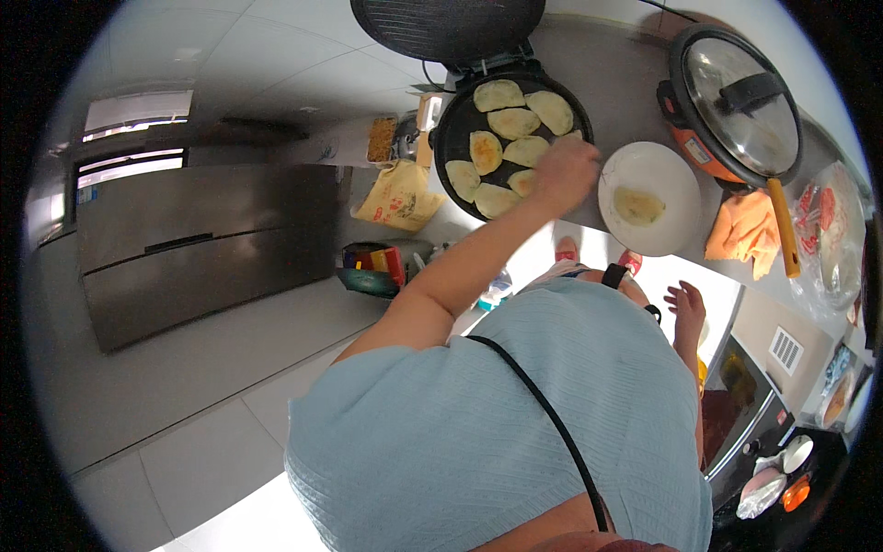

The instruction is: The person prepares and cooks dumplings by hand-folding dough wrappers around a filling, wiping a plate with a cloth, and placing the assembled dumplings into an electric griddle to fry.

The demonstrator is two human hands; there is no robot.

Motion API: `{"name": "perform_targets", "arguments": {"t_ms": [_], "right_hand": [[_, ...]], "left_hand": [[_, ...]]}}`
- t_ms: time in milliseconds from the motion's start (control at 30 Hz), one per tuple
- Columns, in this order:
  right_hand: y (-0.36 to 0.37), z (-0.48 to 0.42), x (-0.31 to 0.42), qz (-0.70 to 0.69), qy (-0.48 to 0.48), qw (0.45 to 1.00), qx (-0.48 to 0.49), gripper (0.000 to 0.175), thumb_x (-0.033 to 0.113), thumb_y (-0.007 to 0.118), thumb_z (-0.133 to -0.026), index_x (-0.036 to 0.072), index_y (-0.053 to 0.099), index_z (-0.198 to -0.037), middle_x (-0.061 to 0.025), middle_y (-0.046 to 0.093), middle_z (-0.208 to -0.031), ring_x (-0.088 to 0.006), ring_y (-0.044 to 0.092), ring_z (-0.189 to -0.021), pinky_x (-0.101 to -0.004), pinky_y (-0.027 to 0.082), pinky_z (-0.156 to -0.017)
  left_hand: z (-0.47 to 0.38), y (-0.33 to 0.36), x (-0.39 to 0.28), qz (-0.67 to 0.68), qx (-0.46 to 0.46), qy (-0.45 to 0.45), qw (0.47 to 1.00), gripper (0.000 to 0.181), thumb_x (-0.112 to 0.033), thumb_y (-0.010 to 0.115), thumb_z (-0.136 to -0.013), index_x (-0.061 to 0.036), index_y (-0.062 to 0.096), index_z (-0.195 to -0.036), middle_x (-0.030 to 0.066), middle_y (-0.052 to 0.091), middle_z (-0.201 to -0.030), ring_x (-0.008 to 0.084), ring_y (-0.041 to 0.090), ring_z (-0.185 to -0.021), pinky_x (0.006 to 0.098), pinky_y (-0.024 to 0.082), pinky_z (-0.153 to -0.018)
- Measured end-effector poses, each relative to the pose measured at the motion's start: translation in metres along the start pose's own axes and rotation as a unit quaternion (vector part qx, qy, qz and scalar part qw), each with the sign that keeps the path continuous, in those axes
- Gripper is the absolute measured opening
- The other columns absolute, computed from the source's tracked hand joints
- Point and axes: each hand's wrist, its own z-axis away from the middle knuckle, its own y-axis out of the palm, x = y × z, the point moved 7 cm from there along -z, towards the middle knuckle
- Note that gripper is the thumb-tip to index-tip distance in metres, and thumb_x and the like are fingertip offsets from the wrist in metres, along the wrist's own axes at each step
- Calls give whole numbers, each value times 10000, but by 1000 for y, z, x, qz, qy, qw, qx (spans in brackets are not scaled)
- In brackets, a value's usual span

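My left hand (567, 176) is over the right side of a round black electric griddle (447, 148). Its fingers are blurred and bent down, so a hold on anything cannot be made out. Several half-moon stuffed flatbreads (514, 123) lie in the pan, pale green-white; one (485, 152) has a browned top. The hand and forearm partly cover others. To the right, a white plate (672, 234) bears a single flatbread (639, 206). My right hand (686, 305) hangs beside my body below the counter, fingers apart and holding nothing.
The griddle's ridged lid (448, 27) stands raised behind. An orange electric pot (698, 148) with a glass lid (738, 103) is at right, near an orange cloth (743, 231), a yellow handle (784, 228) and a plastic bag (828, 234). A yellow paper bag (400, 196) lies left of the griddle.
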Motion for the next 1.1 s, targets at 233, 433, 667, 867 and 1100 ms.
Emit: {"name": "perform_targets", "arguments": {"t_ms": [233, 433, 667, 867, 1100], "right_hand": [[-30, 11, -65, -6, 69, 997, -21, 316, 158, 518, -898, -10, 539, -1165, -109, 654, -960, -169, 629, -794, -272, 467, -679], [-30, 0, -84, -14, 52, 999, 3, 319, 152, 487, -908, -13, 524, -1178, -112, 652, -969, -168, 626, -788, -273, 470, -674], [-40, 1, -84, 11, 55, 998, -31, 318, 153, 480, -892, -13, 538, -1157, -113, 657, -935, -174, 635, -753, -277, 468, -641], [-50, 14, -105, -2, 76, 996, -52, 318, 134, 500, -859, -25, 552, -1130, -121, 657, -909, -185, 639, -746, -282, 472, -630], [-55, 24, -99, 10, 81, 995, -53, 339, 148, 500, -853, -32, 551, -1136, -136, 660, -920, -195, 641, -750, -287, 481, -645]], "left_hand": [[47, -97, 176, -180, -15, -288, 940, 269, -292, 647, -767, -90, 659, -944, 136, 638, -942, 324, 612, -901, 439, 498, -757], [48, -86, 192, -130, 43, -406, 904, 468, -412, 746, -677, -57, 658, -969, 144, 665, -998, 303, 633, -947, 408, 505, -783], [35, -98, 157, -26, 47, -338, 940, 361, -325, 769, -660, -47, 652, -859, 153, 637, -965, 314, 612, -891, 405, 493, -746], [7, -67, 39, 10, -78, -46, 996, 283, -192, 710, -656, -33, 604, -865, 155, 575, -882, 321, 561, -885, 416, 447, -765], [-7, 23, -55, -14, -51, 99, 994, 224, -123, 654, -695, -55, 585, -897, 142, 570, -969, 332, 530, -957, 434, 411, -830]]}}
